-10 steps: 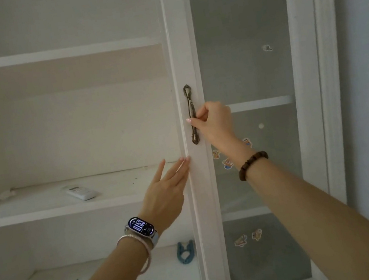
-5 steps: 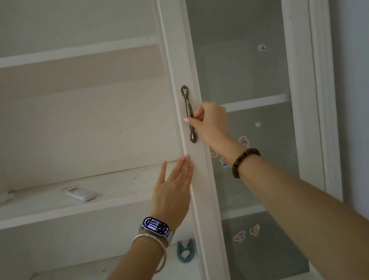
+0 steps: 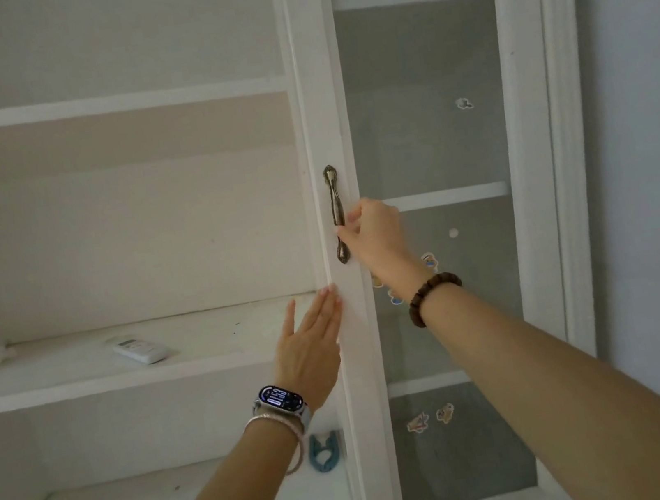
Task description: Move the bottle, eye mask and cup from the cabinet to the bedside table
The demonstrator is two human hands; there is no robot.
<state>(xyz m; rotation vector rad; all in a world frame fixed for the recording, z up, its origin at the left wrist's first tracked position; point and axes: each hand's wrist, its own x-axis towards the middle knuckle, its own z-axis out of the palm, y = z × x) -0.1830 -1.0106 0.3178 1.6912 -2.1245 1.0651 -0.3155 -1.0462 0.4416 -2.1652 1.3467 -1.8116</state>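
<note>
Fingers of the right hand point(image 3: 372, 230) curl round the handle point(image 3: 334, 197) of the cabinet door point(image 3: 314, 79), mid-frame. Left hand point(image 3: 307, 348) lays straight fingers flat against its edge just below.

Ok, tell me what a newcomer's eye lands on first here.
The right hand grips the dark metal handle on the white glass door, mid-picture. Just below, the left hand lies flat against the door's edge, a lit watch on its wrist. A white remote lies on the open shelf to the left.
</note>
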